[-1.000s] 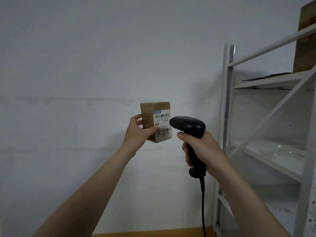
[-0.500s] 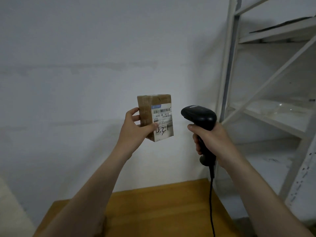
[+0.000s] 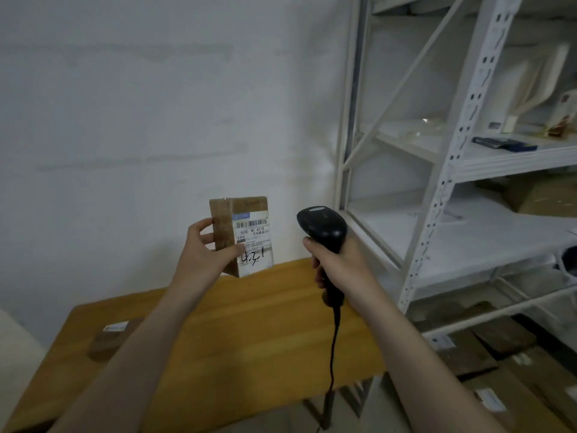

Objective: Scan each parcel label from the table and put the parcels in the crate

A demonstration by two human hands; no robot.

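My left hand [image 3: 204,250] holds a small brown cardboard parcel [image 3: 246,220] upright in the air, above the far edge of the wooden table [image 3: 249,332]. Its white label with a barcode and handwritten digits faces me. To the right of it, my right hand [image 3: 340,260] grips a black corded barcode scanner [image 3: 323,228], whose head sits level with the label and a short gap away. A second brown parcel [image 3: 109,337] with a small label lies on the table's left side, partly hidden by my left forearm. No crate is in view.
A white metal shelving rack [image 3: 443,170] stands close on the right, with papers and cardboard on its shelves. Flat cardboard boxes [image 3: 505,370] lie on the floor under it. A white wall is straight ahead. Something pale [image 3: 15,345] sits at the left edge.
The view has tilted down, bringing the table and the second parcel into sight. Both hands sit lower in the frame, and the scanner has drawn slightly away from the label.
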